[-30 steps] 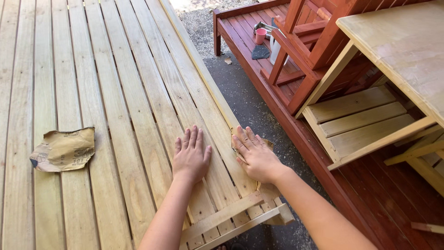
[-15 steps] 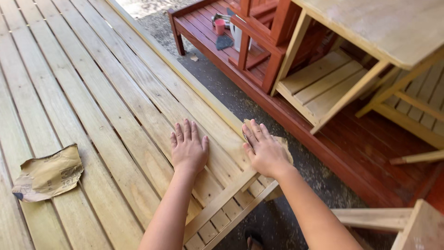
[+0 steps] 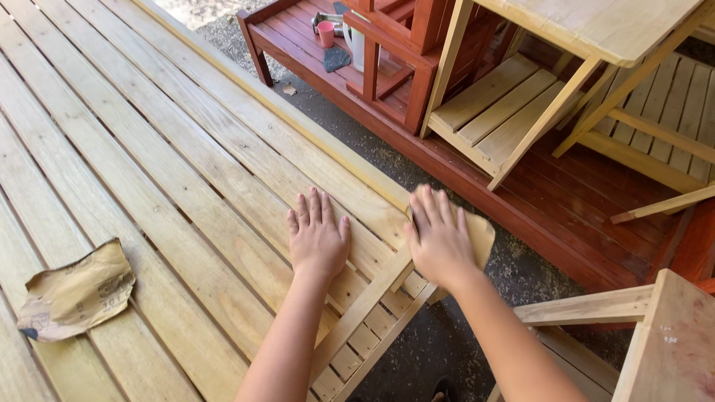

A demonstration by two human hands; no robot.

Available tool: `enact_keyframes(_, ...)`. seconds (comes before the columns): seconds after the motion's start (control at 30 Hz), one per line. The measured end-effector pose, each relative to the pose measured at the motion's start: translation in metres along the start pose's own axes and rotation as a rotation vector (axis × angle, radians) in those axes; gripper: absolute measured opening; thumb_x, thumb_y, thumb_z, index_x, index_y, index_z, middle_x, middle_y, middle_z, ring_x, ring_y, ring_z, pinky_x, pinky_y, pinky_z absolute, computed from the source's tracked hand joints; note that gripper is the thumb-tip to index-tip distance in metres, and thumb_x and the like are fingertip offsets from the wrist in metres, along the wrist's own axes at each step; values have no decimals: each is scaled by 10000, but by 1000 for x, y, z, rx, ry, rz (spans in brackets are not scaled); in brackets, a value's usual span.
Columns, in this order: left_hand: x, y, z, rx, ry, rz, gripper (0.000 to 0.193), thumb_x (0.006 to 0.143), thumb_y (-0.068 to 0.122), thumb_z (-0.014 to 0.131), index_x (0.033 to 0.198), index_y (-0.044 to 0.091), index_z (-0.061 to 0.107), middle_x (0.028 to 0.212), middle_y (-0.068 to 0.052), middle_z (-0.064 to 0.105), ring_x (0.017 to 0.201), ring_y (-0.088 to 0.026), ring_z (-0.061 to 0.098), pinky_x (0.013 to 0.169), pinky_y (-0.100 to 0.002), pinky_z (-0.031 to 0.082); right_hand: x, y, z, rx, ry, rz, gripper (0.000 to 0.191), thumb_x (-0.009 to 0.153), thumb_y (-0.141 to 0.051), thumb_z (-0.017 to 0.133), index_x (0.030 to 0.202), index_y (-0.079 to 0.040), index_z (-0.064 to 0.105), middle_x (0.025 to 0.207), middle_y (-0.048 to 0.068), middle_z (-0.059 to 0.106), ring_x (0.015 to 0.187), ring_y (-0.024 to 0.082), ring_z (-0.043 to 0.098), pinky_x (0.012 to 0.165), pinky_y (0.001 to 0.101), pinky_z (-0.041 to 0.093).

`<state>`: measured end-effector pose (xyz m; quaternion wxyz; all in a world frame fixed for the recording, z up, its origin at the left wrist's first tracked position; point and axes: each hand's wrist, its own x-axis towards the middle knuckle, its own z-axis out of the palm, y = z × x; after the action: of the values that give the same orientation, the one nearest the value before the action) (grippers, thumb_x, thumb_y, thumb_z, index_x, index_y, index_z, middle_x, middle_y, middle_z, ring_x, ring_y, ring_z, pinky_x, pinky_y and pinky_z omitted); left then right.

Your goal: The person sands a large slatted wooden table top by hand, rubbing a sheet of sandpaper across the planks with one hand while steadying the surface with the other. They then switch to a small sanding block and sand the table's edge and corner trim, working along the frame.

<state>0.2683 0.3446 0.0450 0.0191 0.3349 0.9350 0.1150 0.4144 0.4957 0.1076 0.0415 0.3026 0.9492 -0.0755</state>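
Evidently bracing, the left hand lies flat, grip spread, on the slatted worktop; at its three o'clock the right hand presses sandpaper against the edge, fingers spread flat.

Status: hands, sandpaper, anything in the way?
Left hand flat on slatted tabletop. Right hand pressing sandpaper sheet at the edge. Spare crumpled sandpaper lies well left, clear.

Pale yellow slatted panel, tan sandpaper sheet, red-brown stained bench, pink cup
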Motion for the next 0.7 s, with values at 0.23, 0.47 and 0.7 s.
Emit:
enact_keyframes(0.23,8,4,-12,23,-126,-13,731,1020,520,184,1599,78,136,1690,-113,43,1550,-318,-6,1225,-473,23,-2,14,8,3,-77,-32,689,1029,-499,231,1625,-178,104,1701,17,-5,1559,261,-11,1227,506,61)
enact_keyframes(0.47,-1,10,-9,17,-52,11,720,1030,513,187,1596,70,147,1681,-122,54,1537,-316,11,1213,-472,34,-23,29,-4,272,-183,130,591,1039,-485,155,1613,-352,198,1735,-153,70,1608,168,38,1295,459,82)
enact_keyframes(0.7,-6,11,-10,14,-90,-16,736,1013,523,255,1594,75,195,1692,-101,108,1556,-297,52,1229,-483,59,25,28,-4,90,-171,17,707,1043,-514,172,1632,-155,16,1712,22,-48,1566,259,-50,1253,483,40)
